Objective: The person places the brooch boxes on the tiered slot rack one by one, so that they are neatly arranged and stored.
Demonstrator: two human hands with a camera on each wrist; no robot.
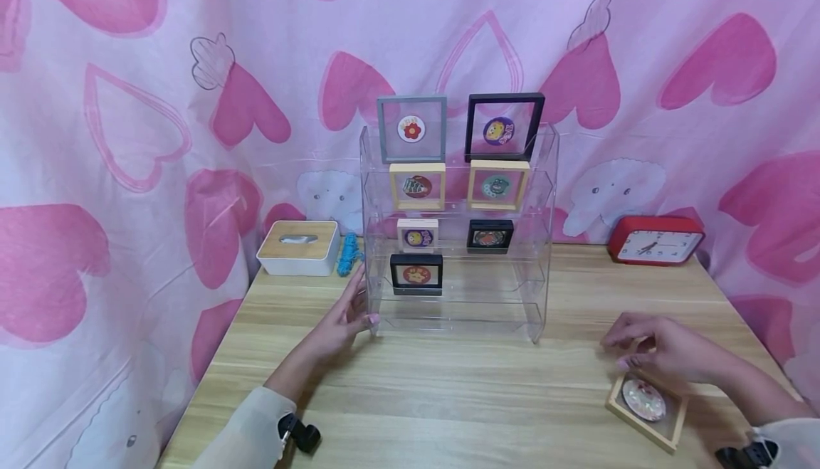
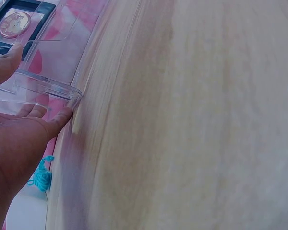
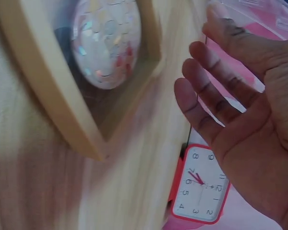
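Note:
A clear acrylic tiered display stand stands mid-table, holding several small picture frames, each with a round badge. My left hand grips its lower left side, with the thumb at the front edge and fingers along the outer panel; in the left wrist view the hand has the panel between thumb and fingers. My right hand holds nothing, fingers loosely bent, just above a light wooden frame with a shiny round badge. In the right wrist view the wooden frame lies beside the fingers.
A red alarm clock stands at the back right. Left of the stand are a white tissue box with a wooden lid and a blue bundle of cord. A pink heart-patterned curtain hangs behind the table.

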